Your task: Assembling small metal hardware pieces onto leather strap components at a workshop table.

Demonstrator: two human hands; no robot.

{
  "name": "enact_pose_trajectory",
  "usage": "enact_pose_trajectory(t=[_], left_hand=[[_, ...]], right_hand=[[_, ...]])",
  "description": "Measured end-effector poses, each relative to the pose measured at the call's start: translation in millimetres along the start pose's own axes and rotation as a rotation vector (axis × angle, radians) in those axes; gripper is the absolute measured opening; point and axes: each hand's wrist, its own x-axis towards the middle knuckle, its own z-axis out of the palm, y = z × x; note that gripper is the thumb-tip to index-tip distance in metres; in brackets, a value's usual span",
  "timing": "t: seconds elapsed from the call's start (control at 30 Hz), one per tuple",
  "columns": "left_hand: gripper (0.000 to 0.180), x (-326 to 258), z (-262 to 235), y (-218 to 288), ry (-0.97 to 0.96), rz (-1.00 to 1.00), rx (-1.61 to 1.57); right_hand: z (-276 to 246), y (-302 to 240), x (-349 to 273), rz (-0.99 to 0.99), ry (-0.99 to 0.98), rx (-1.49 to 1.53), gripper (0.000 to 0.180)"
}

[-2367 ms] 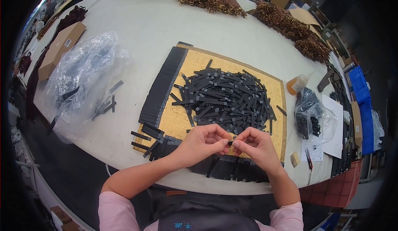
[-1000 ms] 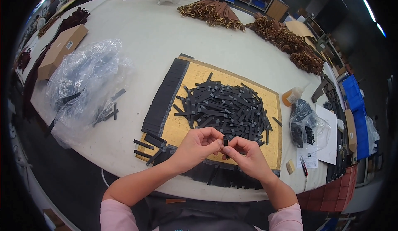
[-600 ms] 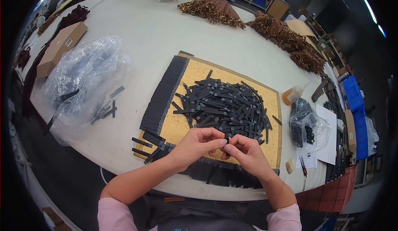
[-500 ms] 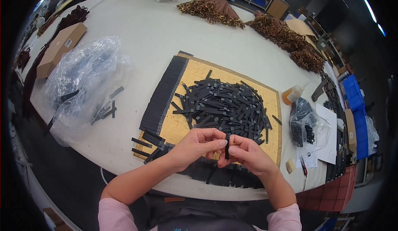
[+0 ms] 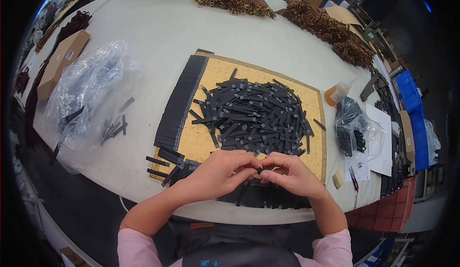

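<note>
A short black strip (image 5: 260, 170) is pinched between the fingertips of my left hand (image 5: 229, 172) and my right hand (image 5: 293, 175); both hands are closed on it, and most of it is hidden by fingers. They hover over the near part of a yellow board (image 5: 195, 140). Just beyond them on the board lies a heap of loose black strips (image 5: 254, 113), many with a greyish end. More strips lie side by side in a row (image 5: 179, 99) along the board's left edge. Another row (image 5: 266, 197) runs along the near edge, partly under my hands.
At left lies a clear plastic bag (image 5: 91, 99) beside a cardboard box (image 5: 62, 61). To the right are a bottle of amber liquid (image 5: 336, 94), a bag of black parts (image 5: 352, 128), a small pale block (image 5: 338, 180) and scissors (image 5: 354, 178). Brown straps with gold buckles (image 5: 235, 1) lie at the back.
The strip stood upright between my fingers and now is mostly covered by them. My hands have drawn closer around it. The whole view has shifted slightly.
</note>
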Motion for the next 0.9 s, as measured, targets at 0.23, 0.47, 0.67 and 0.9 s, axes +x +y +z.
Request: enact_pose_trajectory(t=[0.23,0.47,0.67,0.9], left_hand=[[0.013,0.6,2.3,5.5,0.021,0.000,-0.046],[0.012,-1.5,5.5,-4.8,0.025,0.075,0.216],[0.014,0.1,15.1,-3.0,0.166,0.059,0.157],[0.012,-1.2,16.2,-0.1,0.349,-0.058,0.080]], right_hand=[[3.4,4.3,1.3,-0.022,0.069,0.117,0.021],[8.5,-10.2,2.1,-0.246,0.168,-0.428,0.024],[8.7,-7.8,4.0,-0.202,0.236,-0.286,0.025],[13.0,-12.5,5.4,-0.178,0.307,-0.229,0.025]])
